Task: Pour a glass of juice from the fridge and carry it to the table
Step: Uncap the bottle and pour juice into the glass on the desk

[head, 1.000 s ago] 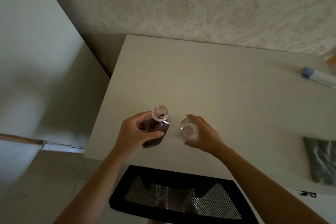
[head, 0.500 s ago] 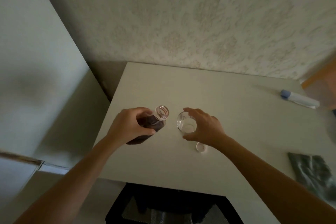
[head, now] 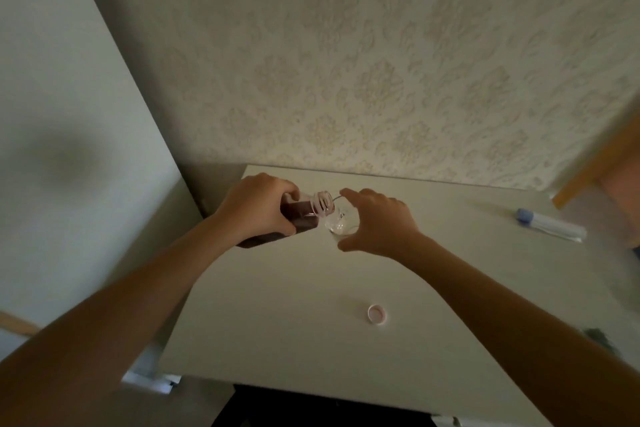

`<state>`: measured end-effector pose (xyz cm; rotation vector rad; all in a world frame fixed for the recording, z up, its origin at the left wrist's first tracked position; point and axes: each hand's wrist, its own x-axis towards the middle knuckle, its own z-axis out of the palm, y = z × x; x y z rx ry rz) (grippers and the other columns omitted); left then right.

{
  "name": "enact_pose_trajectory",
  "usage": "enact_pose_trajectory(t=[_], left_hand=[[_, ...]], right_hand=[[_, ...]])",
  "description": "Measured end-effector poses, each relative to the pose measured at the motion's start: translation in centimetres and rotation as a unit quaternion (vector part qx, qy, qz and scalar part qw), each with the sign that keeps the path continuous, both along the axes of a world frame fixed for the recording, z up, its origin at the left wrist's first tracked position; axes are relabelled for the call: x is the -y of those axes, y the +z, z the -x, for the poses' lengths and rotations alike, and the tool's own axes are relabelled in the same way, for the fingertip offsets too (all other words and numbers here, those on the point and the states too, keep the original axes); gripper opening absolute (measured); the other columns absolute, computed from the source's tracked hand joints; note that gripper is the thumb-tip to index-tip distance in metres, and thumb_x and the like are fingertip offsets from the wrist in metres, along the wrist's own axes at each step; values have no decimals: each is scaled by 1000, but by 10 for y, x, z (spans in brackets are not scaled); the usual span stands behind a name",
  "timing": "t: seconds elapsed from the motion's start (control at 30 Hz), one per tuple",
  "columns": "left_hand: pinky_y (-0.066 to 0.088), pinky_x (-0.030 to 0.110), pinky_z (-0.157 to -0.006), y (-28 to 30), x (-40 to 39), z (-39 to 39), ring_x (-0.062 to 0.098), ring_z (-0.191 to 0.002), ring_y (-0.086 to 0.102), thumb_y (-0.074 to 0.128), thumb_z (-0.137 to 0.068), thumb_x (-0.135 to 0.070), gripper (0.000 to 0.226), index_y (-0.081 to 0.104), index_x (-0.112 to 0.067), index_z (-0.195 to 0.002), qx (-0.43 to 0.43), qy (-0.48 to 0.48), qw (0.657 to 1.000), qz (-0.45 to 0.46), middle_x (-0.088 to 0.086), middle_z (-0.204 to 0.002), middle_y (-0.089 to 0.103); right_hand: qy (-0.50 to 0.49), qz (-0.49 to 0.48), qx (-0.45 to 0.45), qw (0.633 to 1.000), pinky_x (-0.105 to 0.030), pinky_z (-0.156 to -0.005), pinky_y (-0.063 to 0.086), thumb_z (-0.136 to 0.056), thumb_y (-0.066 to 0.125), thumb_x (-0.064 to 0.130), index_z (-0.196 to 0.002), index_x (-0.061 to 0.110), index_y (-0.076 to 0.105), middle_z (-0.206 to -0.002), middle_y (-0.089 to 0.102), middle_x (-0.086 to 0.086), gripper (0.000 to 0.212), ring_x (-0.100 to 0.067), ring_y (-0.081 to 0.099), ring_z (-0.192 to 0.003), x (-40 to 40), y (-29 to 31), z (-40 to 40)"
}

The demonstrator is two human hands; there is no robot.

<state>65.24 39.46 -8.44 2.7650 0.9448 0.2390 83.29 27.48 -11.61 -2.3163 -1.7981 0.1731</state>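
A: What are the hands doing?

B: The left hand (head: 258, 206) is wrapped round a bottle (head: 294, 218), fingers curled over its body. The right hand (head: 375, 224) cups a glass (head: 337, 224), thumb on the near side, fingers curved over the far rim.

A: Any label or writing?

B: None I can read on either.

A: Materials and shapes?

B: The bottle is clear plastic with flat sides, holding dark reddish juice. It is tipped towards the right hand, its open threaded neck over the glass's rim. The glass is small, round and clear; whether juice is in it I cannot tell.

A: What lies around?

B: Nearer than the right hand, a small round cap (head: 376, 314) lies open side up on the pale, smooth table (head: 277, 322). Well to the right of the right hand lies a white tube (head: 550, 228) with a blue end. Beyond both hands stands a wall (head: 381, 62) with embossed damask wallpaper.
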Motion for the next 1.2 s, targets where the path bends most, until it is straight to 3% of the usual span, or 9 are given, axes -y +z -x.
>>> enact_pose_trajectory(t=[0.2,0.33,0.43,0.77,1.07,1.2], left_hand=[[49,25,-62,11,4,-8,15,-73,64,77,-63,-38,40,67,-27,-101,-77,-12,995,-67,-5,-82,71],[47,24,-60,13,8,-13,16,-71,63,74,-63,-32,35,67,-25,-96,-126,-20,987,-102,-4,-81,69],[37,23,-54,14,10,-14,15,-68,60,74,-64,-31,33,66,-24,-96,-146,-32,982,-115,-4,-81,68],[27,21,-48,14,15,-13,14,-64,55,73,-63,-29,32,66,-23,-93,-165,-43,978,-121,-4,-79,66],[38,23,-56,13,18,-12,15,-69,60,74,-63,-30,32,65,-23,-93,-170,-48,977,-118,-4,-80,67],[34,22,-52,9,19,-12,15,-67,59,74,-62,-32,32,65,-23,-92,-162,-47,978,-121,-4,-78,66]], right_hand=[[9,7,21,1000,-39,-86,44,-61,76,51,-134,26,36,-116,58,0,87,-21,58,-98,2,3,3],[10,19,37,999,-40,-87,44,-62,75,51,-133,25,38,-116,58,-1,84,-22,59,-97,3,1,3],[10,21,43,999,-40,-86,44,-62,76,50,-131,24,40,-115,59,-1,83,-22,59,-96,2,0,3],[8,30,35,999,-39,-83,44,-61,73,50,-130,25,40,-106,59,0,81,-21,58,-90,3,-3,7],[13,31,28,999,-39,-83,45,-62,72,50,-128,23,43,-105,60,-1,77,-21,59,-90,7,-4,10],[13,27,23,999,-36,-81,42,-62,72,51,-126,23,45,-102,60,1,75,-19,56,-85,7,-5,11]])
